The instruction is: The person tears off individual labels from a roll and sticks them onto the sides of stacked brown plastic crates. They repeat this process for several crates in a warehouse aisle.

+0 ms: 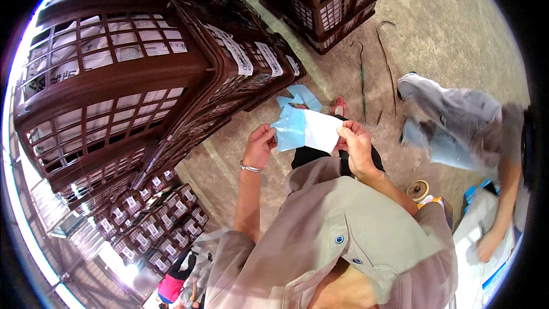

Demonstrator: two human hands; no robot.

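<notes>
At the centre of the frame, a blue-and-white sheet is apparently being held out flat, the left hand pinching its blue edge, the right hand its white one; the next move likely calls for an even, steady grip.

The head-worn fisheye looks down, seemingly from close above the shirt.

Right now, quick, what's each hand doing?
Left hand: closed, holding the blue-and-white sheet by its blue end.
Right hand: closed, holding the same sheet by its white end.
</notes>
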